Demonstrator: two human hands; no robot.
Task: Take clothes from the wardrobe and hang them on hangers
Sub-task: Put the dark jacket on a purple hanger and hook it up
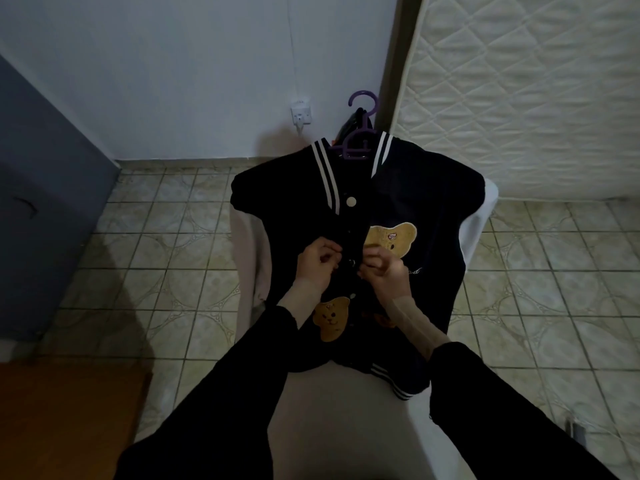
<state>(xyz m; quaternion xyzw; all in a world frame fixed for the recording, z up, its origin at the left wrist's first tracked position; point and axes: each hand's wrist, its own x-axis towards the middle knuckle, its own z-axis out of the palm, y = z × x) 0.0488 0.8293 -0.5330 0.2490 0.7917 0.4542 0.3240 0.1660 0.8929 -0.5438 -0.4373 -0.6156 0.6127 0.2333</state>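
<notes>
Dark varsity jacket (422,209) with white-striped collar and tan bear patches, laid front-up on a pale surface (346,410) over a tiled floor (166,237); purple plastic hanger (358,133) at the collar, hook pointing to the wall. Left hand (317,259) and right hand (382,270), fingers curled, pinch the front placket edges at mid-chest, beside a white snap button (350,201). Quilted mattress (519,81) upright at right; wall socket (300,114) behind.

Dim room, tiled floor (554,289), white wall (173,64), upright quilted mattress (519,81)
</notes>
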